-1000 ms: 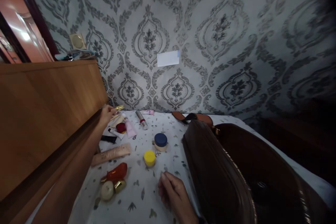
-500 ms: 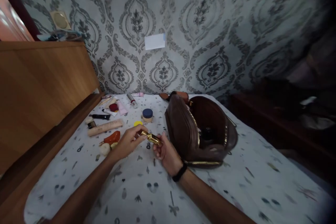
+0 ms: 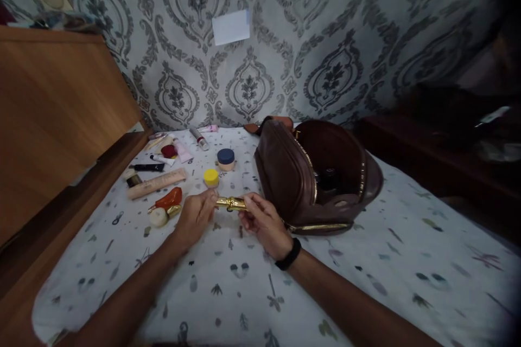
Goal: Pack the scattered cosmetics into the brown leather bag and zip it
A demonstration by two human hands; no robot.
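Between my two hands is a shiny gold lipstick tube (image 3: 230,204), lying level above the sheet, with a raised ring near its middle. My left hand (image 3: 198,216) pinches its left end, and the right end sits in the fingers of my right hand (image 3: 264,222), which has a black band on the wrist. Just beyond the tube stands a small yellow-lidded pot (image 3: 211,178), with a blue-lidded jar (image 3: 226,159) behind it. To the right, a brown handbag (image 3: 285,168) lies unzipped, a dark object (image 3: 326,176) inside it.
Cosmetics lie at the left: a long beige tube (image 3: 157,183), a black tube (image 3: 148,167), an orange item (image 3: 170,198), a cream round item (image 3: 158,217) and a silver tube (image 3: 199,139). A wooden cabinet (image 3: 61,108) borders the left side; a patterned wall (image 3: 248,89) stands behind.
The lipstick tube has turned from slanting to nearly level, with both hands still on it. The view has tipped downward, and the yellow-lidded pot shows more fully.
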